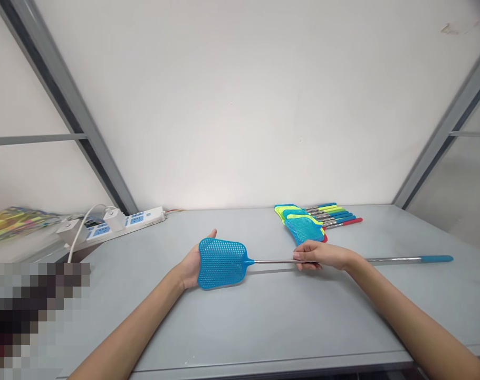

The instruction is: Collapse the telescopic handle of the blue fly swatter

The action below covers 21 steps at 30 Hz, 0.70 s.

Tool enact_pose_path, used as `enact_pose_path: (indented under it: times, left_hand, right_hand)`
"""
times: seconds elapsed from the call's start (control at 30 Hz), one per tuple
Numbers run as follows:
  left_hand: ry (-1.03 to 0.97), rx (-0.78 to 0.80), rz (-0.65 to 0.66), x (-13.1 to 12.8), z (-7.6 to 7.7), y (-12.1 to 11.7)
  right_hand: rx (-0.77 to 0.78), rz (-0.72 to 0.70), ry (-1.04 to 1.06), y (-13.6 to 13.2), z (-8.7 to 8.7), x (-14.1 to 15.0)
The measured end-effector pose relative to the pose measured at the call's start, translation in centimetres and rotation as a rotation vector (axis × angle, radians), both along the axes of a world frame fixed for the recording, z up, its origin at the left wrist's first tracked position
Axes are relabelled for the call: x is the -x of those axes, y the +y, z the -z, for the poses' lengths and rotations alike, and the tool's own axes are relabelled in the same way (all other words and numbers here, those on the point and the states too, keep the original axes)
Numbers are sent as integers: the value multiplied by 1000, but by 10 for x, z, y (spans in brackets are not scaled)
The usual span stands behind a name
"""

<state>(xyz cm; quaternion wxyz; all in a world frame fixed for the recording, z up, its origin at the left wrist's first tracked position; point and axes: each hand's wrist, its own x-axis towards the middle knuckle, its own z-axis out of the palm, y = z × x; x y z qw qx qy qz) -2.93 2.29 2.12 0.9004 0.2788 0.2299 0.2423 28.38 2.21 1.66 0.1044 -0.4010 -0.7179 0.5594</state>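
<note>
A blue fly swatter (223,262) lies across the middle of the grey table (264,322), its mesh head to the left and its extended metal rod running right to a blue grip. My left hand (192,264) is behind the mesh head, palm against it, thumb up and fingers stretched out. My right hand (321,256) is closed round the metal rod about halfway along.
A pile of several fly swatters (303,220) in blue, yellow-green and red lies at the back of the table. A white power strip (121,221) with plugs and a cable sits at the back left. A colourful heap (14,219) lies further left. Grey frame posts flank both sides.
</note>
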Motion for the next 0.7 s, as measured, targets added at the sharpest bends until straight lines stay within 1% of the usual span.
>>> enact_pose_path:
  times: [0.17, 0.43, 0.7]
  left_hand:
    - [3, -53, 2, 0, 3, 2]
    - [-34, -93, 7, 0, 4, 3]
    - [-22, -128, -37, -2, 3, 2]
  right_hand:
    - [-18, 12, 0, 1, -1, -2]
    - [-46, 25, -24, 0, -4, -3]
    - [-51, 49, -28, 0, -6, -6]
